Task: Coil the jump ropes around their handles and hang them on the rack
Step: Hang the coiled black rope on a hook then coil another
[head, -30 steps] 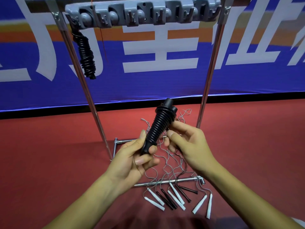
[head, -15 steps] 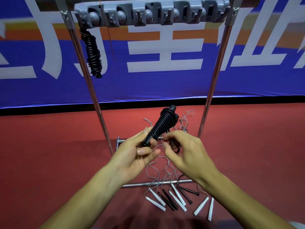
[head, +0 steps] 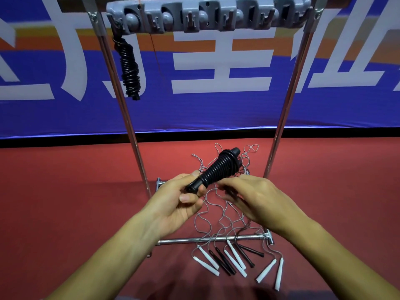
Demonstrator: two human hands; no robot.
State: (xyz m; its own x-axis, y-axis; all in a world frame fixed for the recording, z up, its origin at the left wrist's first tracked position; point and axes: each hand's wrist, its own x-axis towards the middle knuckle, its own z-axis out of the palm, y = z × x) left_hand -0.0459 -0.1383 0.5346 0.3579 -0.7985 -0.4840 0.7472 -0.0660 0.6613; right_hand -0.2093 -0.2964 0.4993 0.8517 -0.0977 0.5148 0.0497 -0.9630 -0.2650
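Observation:
My left hand (head: 179,202) grips the lower end of a black jump rope bundle (head: 218,169), rope coiled tightly round its handles and tilted up to the right. My right hand (head: 253,198) is beside the bundle's middle, fingers curled toward it; what they hold is hidden and blurred. A second coiled black rope (head: 129,66) hangs from the leftmost hook of the grey rack (head: 207,15) overhead. Several loose ropes with white handles (head: 234,259) and black handles (head: 223,262) lie on the red floor below my hands.
Two slanted chrome poles (head: 129,131) (head: 283,126) carry the rack, joined by a base bar (head: 207,239) on the floor. Thin grey cords (head: 216,213) tangle between the poles. A blue banner (head: 216,109) stands behind.
The coiled bundle has tilted lower and further right. My right hand slid from its upper part down to its middle, its back now turned up.

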